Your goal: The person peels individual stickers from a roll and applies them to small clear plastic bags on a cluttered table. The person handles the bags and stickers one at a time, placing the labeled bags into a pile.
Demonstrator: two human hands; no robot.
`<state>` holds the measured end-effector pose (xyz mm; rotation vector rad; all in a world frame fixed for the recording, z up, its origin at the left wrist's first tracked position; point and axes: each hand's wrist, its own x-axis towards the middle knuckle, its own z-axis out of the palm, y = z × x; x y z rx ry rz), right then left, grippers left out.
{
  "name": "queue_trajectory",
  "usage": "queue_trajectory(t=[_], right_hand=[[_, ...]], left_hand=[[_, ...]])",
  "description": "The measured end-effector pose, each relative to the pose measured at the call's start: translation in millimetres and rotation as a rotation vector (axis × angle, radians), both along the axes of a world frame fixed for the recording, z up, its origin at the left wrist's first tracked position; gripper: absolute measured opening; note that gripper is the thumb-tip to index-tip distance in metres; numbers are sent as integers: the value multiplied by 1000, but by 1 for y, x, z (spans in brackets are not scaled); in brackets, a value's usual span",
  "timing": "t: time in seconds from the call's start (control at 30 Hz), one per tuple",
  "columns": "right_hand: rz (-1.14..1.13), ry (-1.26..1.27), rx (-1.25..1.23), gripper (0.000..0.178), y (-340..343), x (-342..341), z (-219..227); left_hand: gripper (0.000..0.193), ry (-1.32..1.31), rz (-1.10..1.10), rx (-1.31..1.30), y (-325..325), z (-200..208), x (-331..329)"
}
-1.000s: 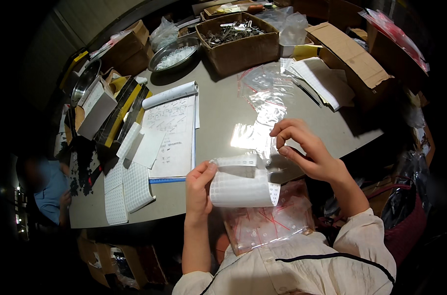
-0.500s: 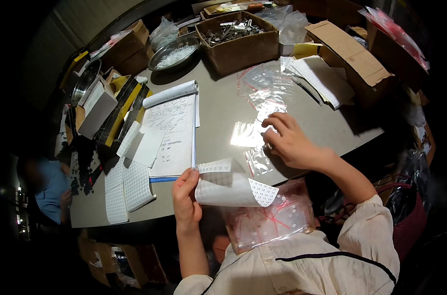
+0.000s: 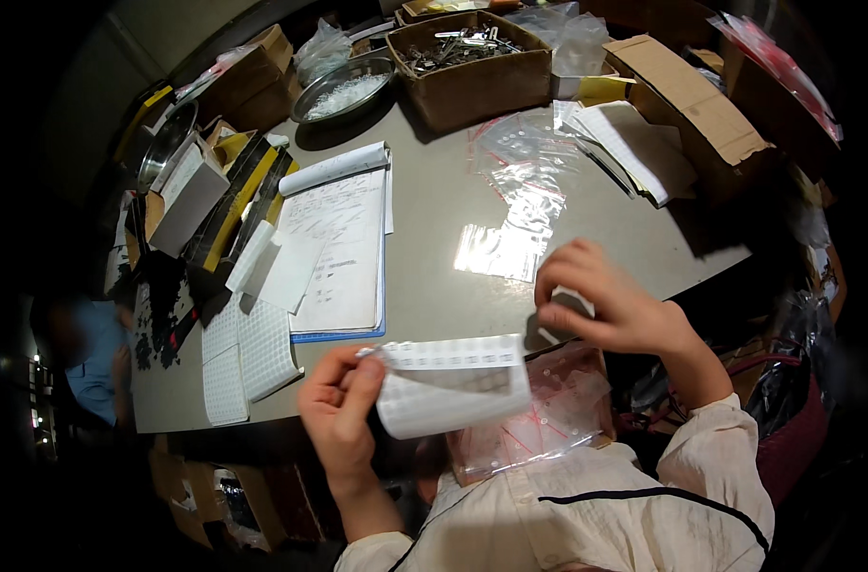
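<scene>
My left hand (image 3: 343, 400) is closed on one end of a curled white sticker sheet (image 3: 453, 405), thumb on top. Rows of small printed labels run along the sheet's upper strip, and motion blurs the rest. Over the table's near edge, my right hand (image 3: 610, 300) is half curled, with a gap between thumb and fingers and nothing visible in it. Clear zip bags (image 3: 501, 250) with red seal lines lie beyond it on the table. Below my hands, at my lap, an open container (image 3: 539, 419) holds more clear bags with red lines.
To the left lie a notepad (image 3: 339, 257) and more label sheets (image 3: 248, 357). Behind stand a metal bowl (image 3: 343, 95) of clear pieces and a carton (image 3: 472, 91) of metal parts. Papers (image 3: 630, 148) and cardboard boxes (image 3: 692, 95) stand right. Another person (image 3: 100, 362) sits at far left.
My right hand has drawn back from the bags toward the table's near edge. The nearest zip bag is gone from its spot. My left hand has shifted left and lower with the sticker sheet.
</scene>
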<state>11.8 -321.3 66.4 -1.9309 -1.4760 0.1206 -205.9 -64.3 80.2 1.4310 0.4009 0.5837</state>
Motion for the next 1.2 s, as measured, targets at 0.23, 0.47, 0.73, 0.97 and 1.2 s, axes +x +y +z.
queue_trajectory(t=[0.23, 0.47, 0.73, 0.97, 1.2], right_hand=[[93, 87, 150, 23, 38, -23, 38], [72, -123, 122, 23, 48, -24, 24], [125, -401, 198, 33, 55, -8, 7], [-18, -215, -261, 9, 34, 44, -23], [28, 28, -421, 15, 13, -9, 2]], left_hand=[[9, 125, -150, 188, -38, -2, 32], [13, 162, -153, 385, -42, -8, 42], [16, 172, -179, 131, -7, -40, 58], [12, 1, 36, -151, 44, -81, 45], [11, -112, 66, -240, 49, -83, 35]])
